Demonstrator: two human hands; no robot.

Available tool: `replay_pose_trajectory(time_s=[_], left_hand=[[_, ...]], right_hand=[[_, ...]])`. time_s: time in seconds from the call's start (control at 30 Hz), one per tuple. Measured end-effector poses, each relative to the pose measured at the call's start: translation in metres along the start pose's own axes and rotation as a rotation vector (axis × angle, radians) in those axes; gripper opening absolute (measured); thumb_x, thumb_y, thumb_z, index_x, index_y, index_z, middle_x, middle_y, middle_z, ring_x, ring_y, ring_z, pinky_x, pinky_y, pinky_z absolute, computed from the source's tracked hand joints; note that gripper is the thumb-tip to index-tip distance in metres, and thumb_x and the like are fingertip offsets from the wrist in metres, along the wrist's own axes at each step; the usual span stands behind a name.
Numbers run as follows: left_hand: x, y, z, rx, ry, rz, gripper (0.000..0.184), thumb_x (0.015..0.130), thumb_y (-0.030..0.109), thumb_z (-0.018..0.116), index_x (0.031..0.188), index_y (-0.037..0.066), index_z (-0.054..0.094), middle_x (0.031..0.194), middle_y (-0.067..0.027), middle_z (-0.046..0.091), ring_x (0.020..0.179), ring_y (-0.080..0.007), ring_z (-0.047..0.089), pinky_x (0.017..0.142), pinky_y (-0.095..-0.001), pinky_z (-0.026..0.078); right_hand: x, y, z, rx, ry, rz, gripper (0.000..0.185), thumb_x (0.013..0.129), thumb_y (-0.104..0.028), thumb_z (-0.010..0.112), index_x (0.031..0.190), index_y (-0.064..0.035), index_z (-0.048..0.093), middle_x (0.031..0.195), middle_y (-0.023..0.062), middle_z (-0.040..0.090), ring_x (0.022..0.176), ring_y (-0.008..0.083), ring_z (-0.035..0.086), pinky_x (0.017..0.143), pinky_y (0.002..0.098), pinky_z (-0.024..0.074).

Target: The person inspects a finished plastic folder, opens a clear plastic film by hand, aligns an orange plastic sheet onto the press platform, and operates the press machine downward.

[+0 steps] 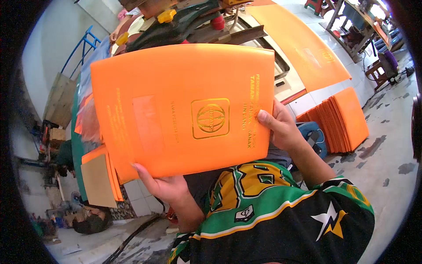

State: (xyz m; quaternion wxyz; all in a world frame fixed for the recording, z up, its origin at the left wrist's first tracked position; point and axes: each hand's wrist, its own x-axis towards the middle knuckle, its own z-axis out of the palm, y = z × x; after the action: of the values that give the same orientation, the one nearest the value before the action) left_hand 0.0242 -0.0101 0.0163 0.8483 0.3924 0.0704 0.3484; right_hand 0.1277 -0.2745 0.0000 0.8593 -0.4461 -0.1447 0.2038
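An orange document folder with gold lettering, a gold emblem and a clear window is held up in front of me, its print turned sideways. My left hand grips its lower left edge, thumb on the front. At the right edge my right hand clamps it, the thumb over part of the lettering. The fingers behind the folder are hidden. The folder looks closed and flat, with a slight bend along its top.
Behind the folder stands a dark green machine with a yellow knob. An orange sheet hangs over the table's right side. A stack of orange folders stands at right. Brown board lies at left; a person's head shows below.
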Motion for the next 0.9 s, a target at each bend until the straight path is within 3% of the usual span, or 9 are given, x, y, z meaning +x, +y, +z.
replay_pose_trajectory(time_s=[0.17, 0.27, 0.33, 0.37, 0.43, 0.47, 0.57, 0.6, 0.9], left_hand=[[-0.006, -0.014, -0.043, -0.269, -0.227, -0.170, 0.059, 0.106, 0.042, 0.053, 0.151, 0.003, 0.043, 0.149, -0.0130, 0.053, 0.137, -0.0302, 0.050, 0.115, -0.0517, 0.038], [-0.014, -0.016, -0.040, -0.113, -0.121, -0.065, 0.064, 0.104, 0.046, 0.055, 0.149, 0.001, 0.044, 0.143, -0.0137, 0.058, 0.128, -0.0323, 0.059, 0.106, -0.0511, 0.049], [-0.007, -0.014, -0.047, 0.066, -0.495, -0.006, 0.071, 0.101, 0.052, 0.058, 0.145, -0.003, 0.045, 0.123, -0.0191, 0.070, 0.104, -0.0335, 0.072, 0.084, -0.0441, 0.062], [-0.007, -0.014, -0.043, 0.055, -0.511, -0.025, 0.071, 0.101, 0.052, 0.058, 0.145, -0.003, 0.045, 0.123, -0.0191, 0.070, 0.104, -0.0335, 0.072, 0.084, -0.0441, 0.062], [-0.011, -0.008, -0.025, 0.340, -0.509, 0.008, 0.073, 0.100, 0.056, 0.059, 0.137, -0.006, 0.049, 0.098, -0.0228, 0.074, 0.080, -0.0319, 0.076, 0.065, -0.0358, 0.064], [-0.013, -0.009, -0.020, 0.359, -0.483, 0.041, 0.070, 0.100, 0.057, 0.057, 0.130, -0.006, 0.052, 0.089, -0.0243, 0.073, 0.076, -0.0299, 0.075, 0.065, -0.0334, 0.063], [-0.012, -0.008, -0.022, 0.410, -0.471, 0.038, 0.066, 0.101, 0.056, 0.056, 0.125, -0.005, 0.054, 0.088, -0.0227, 0.073, 0.073, -0.0285, 0.073, 0.066, -0.0343, 0.063], [-0.012, -0.010, -0.022, 0.405, -0.474, 0.035, 0.066, 0.101, 0.056, 0.056, 0.125, -0.005, 0.054, 0.088, -0.0227, 0.073, 0.073, -0.0285, 0.073, 0.066, -0.0343, 0.063], [-0.012, -0.008, -0.032, 0.478, -0.405, 0.026, 0.056, 0.101, 0.051, 0.059, 0.119, -0.003, 0.055, 0.083, -0.0173, 0.069, 0.073, -0.0247, 0.070, 0.069, -0.0353, 0.062]], right_hand=[[0.002, -0.013, -0.018, 0.030, 0.137, -0.132, 0.053, 0.104, -0.027, 0.063, 0.145, 0.0006, 0.044, 0.134, 0.0102, 0.062, 0.119, 0.0164, 0.062, 0.100, 0.0336, 0.0524], [0.001, -0.034, -0.041, 0.007, 0.204, -0.288, 0.055, 0.105, -0.029, 0.062, 0.147, 0.0007, 0.044, 0.135, 0.0094, 0.062, 0.116, 0.0161, 0.063, 0.099, 0.0325, 0.0522], [-0.008, -0.054, -0.064, -0.037, 0.291, -0.377, 0.055, 0.105, -0.029, 0.061, 0.148, 0.0008, 0.044, 0.135, 0.0095, 0.062, 0.116, 0.0165, 0.063, 0.099, 0.0330, 0.0524], [-0.014, -0.063, -0.075, -0.065, 0.347, -0.451, 0.055, 0.105, -0.029, 0.060, 0.148, 0.0009, 0.043, 0.135, 0.0096, 0.062, 0.115, 0.0168, 0.064, 0.099, 0.0334, 0.0526], [-0.031, -0.087, -0.095, -0.167, 0.507, -0.549, 0.053, 0.105, -0.033, 0.060, 0.145, 0.0002, 0.047, 0.134, 0.0106, 0.063, 0.116, 0.0200, 0.064, 0.098, 0.0377, 0.0537], [-0.039, -0.097, -0.114, -0.150, 0.569, -0.593, 0.054, 0.105, -0.034, 0.059, 0.144, -0.0001, 0.048, 0.134, 0.0117, 0.063, 0.116, 0.0219, 0.064, 0.099, 0.0389, 0.0537], [-0.068, -0.129, -0.155, -0.070, 0.652, -0.726, 0.055, 0.105, -0.038, 0.058, 0.144, -0.0011, 0.048, 0.137, 0.0157, 0.061, 0.119, 0.0286, 0.064, 0.102, 0.0435, 0.0531], [-0.082, -0.136, -0.175, -0.063, 0.695, -0.727, 0.053, 0.110, -0.041, 0.046, 0.148, -0.0032, 0.046, 0.142, 0.0144, 0.059, 0.126, 0.0274, 0.062, 0.104, 0.0447, 0.0539], [-0.238, -0.149, -0.412, -0.084, 1.115, -0.975, 0.057, 0.110, -0.044, 0.043, 0.151, -0.0030, 0.043, 0.151, 0.0150, 0.052, 0.135, 0.0314, 0.054, 0.114, 0.0478, 0.0454]])
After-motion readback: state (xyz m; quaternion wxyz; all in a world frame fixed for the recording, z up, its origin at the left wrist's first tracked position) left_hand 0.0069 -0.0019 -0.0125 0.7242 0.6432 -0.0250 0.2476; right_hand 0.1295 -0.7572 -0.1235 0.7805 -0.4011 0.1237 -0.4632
